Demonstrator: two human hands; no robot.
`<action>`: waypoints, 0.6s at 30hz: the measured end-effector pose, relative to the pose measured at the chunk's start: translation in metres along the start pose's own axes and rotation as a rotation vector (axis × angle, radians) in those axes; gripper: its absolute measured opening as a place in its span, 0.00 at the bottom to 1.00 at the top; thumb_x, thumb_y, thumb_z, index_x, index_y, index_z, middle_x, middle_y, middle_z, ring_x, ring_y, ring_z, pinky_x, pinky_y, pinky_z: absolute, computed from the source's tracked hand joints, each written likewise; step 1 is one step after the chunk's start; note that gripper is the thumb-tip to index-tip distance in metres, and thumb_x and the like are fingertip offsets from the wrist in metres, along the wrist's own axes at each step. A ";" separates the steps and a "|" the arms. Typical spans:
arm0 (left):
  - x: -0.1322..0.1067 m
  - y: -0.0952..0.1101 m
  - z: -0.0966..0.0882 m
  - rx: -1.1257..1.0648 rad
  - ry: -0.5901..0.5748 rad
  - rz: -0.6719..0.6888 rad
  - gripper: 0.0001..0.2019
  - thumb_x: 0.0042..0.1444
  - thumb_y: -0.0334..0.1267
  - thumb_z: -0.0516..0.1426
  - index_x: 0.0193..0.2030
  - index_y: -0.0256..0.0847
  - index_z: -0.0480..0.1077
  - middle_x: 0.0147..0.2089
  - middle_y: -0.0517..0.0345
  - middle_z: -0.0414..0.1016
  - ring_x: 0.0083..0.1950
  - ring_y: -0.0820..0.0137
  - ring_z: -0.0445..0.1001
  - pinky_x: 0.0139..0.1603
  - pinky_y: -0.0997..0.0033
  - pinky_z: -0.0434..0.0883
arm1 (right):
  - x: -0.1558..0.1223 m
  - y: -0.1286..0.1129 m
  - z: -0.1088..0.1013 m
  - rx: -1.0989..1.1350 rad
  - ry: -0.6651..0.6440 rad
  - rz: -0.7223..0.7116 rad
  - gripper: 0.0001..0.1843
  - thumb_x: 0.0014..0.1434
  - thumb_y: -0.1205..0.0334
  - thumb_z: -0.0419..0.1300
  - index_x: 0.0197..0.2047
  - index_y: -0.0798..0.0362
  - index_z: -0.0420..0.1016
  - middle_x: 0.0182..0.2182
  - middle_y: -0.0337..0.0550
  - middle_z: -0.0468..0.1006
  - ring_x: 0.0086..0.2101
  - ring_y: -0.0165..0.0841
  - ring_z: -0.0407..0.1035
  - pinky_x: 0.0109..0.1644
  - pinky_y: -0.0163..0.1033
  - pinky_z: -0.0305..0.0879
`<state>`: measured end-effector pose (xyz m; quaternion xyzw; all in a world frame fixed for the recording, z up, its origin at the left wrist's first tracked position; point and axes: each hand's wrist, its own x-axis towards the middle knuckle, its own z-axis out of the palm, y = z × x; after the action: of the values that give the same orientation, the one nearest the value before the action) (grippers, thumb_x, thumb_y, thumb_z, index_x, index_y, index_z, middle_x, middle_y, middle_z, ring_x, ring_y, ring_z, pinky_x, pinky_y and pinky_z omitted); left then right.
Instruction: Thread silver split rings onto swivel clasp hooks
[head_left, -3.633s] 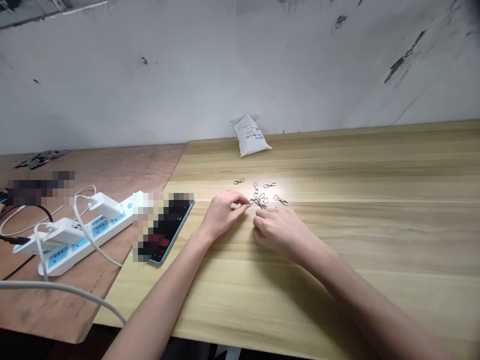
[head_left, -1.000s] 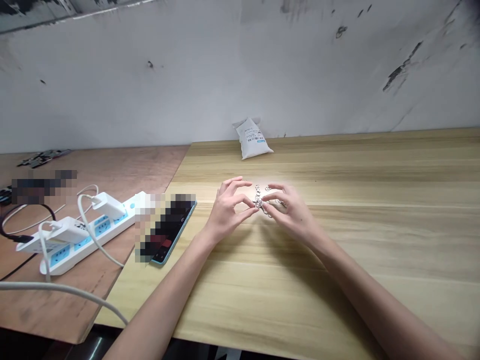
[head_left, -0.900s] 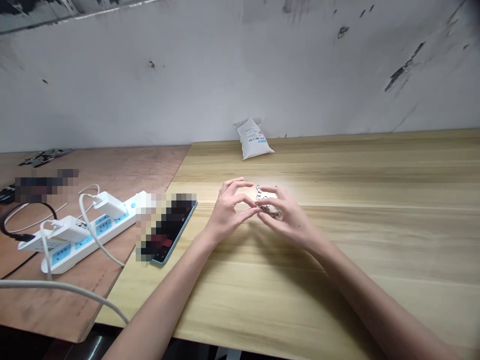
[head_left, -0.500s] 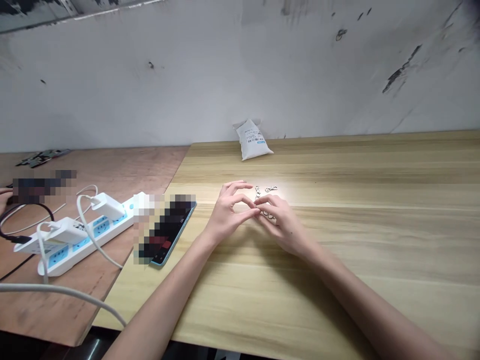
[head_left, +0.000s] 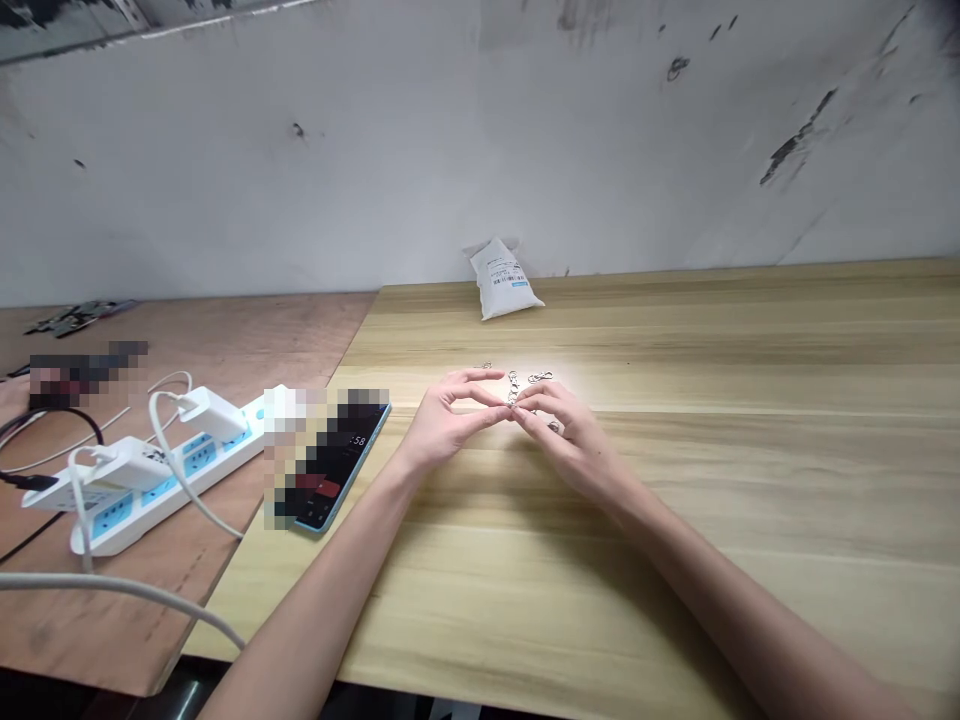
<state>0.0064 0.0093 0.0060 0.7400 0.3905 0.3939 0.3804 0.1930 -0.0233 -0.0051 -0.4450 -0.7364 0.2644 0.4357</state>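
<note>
My left hand point(head_left: 442, 420) has thumb and index finger pinched together at the near end of a short chain of small silvery metal links point(head_left: 513, 385). Meeting it there, my right hand point(head_left: 574, 435) is closed in a pinch on the same end. The bit between the fingertips is too small to make out. Just beyond the right fingers lies a metal swivel clasp point(head_left: 540, 377). Another small metal piece point(head_left: 486, 366) rests behind the left fingers. Partly hidden under my right hand is a further metal piece point(head_left: 554, 426).
A white labelled pouch point(head_left: 504, 282) lies near the wall. Left of my hands is a phone point(head_left: 352, 470), screen partly blurred. A white power strip point(head_left: 199, 460) with chargers and cables sits on the lower-left board. Part of another person's hand point(head_left: 13, 395) shows at far left.
My left fingers have flattened and come together with the right fingertips. Both hands have shifted slightly. The metal piece behind my left fingers has come into view. The phone's display has changed.
</note>
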 end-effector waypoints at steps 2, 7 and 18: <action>-0.001 0.003 0.001 0.196 0.042 0.108 0.03 0.55 0.39 0.64 0.32 0.45 0.78 0.56 0.56 0.75 0.62 0.59 0.67 0.63 0.50 0.64 | 0.002 0.000 -0.003 0.011 -0.029 0.050 0.15 0.66 0.57 0.52 0.31 0.51 0.75 0.34 0.44 0.75 0.39 0.37 0.68 0.43 0.42 0.64; -0.005 0.005 0.012 0.707 0.081 0.373 0.08 0.60 0.33 0.58 0.31 0.45 0.76 0.58 0.60 0.75 0.65 0.58 0.63 0.65 0.46 0.57 | 0.002 -0.002 -0.005 -0.056 -0.136 0.161 0.17 0.65 0.58 0.50 0.29 0.52 0.73 0.25 0.39 0.74 0.27 0.32 0.65 0.32 0.36 0.58; -0.007 0.000 0.012 0.908 0.080 0.470 0.10 0.58 0.29 0.57 0.29 0.44 0.75 0.60 0.58 0.72 0.66 0.55 0.63 0.68 0.39 0.52 | -0.005 -0.008 0.012 -0.343 -0.129 0.108 0.16 0.64 0.60 0.52 0.26 0.52 0.71 0.21 0.39 0.73 0.23 0.30 0.61 0.28 0.36 0.49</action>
<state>0.0146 0.0003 -0.0011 0.8828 0.3598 0.2873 -0.0936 0.1807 -0.0317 -0.0071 -0.5337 -0.7722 0.1860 0.2903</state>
